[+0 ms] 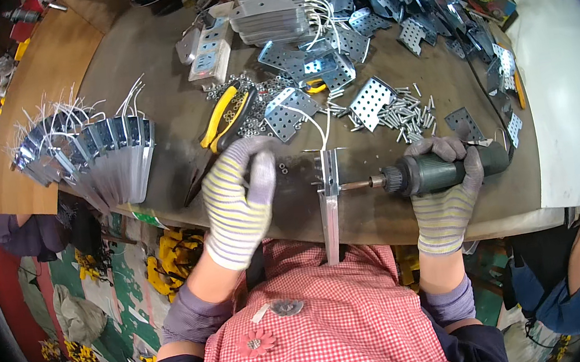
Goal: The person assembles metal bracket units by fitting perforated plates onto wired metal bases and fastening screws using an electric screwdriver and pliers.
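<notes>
My right hand (449, 198), in a striped glove, is wrapped round a dark green power screwdriver (429, 174). Its bit (356, 185) points left and reaches the side of a metal bracket (330, 171). From that bracket a long narrow metal strip (331, 230) extends over the table's front edge, and white wires (324, 131) run from its far end. To the left of the bracket and apart from it is my gloved left hand (239, 201), fingers curled toward the thumb. Whatever they may pinch is hidden. Yellow-and-black pliers (226, 119) lie just beyond it.
Small nuts (257, 113) and a pile of screws (407, 114) lie beyond the bracket, among perforated metal plates (372, 102). Wired strips (115, 151) fan out at left. Stacked plates (271, 11) and a power strip (211, 50) stand farther back. A black cable (466, 61) runs along the right.
</notes>
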Demonstrator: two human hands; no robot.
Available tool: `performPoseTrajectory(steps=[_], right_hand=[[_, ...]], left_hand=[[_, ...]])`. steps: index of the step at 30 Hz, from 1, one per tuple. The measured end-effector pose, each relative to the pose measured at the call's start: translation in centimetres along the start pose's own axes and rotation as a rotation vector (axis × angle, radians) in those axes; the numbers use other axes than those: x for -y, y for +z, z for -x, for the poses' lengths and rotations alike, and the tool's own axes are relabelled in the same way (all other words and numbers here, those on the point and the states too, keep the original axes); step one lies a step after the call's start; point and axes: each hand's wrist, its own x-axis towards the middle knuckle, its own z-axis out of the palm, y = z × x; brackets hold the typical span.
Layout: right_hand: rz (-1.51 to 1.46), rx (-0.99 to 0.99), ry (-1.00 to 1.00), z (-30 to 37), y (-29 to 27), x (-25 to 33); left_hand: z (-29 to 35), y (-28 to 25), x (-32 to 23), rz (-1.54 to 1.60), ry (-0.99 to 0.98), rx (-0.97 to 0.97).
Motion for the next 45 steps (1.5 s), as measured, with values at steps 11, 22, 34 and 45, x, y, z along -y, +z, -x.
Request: performPoseTrajectory(steps=[11, 22, 34, 45], right_hand=[[0.082, 0.001, 0.016, -0.1, -0.2, -0.2], [0.105, -0.015, 0.019, 0.1, 0.4, -0.3], [0.08, 0.052, -0.001, 0.1, 0.6, -0.5], [0.043, 0.048, 0.009, 0.1, 0.4, -0.4]], left_hand=[[-5.1, -1.7, 0.7, -0.863, 0.574, 0.432], [0.4, -1.3, -1.8, 0.364, -0.371, 0.362], [1.4, 0.1, -3.1, 0.202, -0.169, 0.253], [1.2, 0.7, -2.7, 0.306, -0.118, 0.242]])
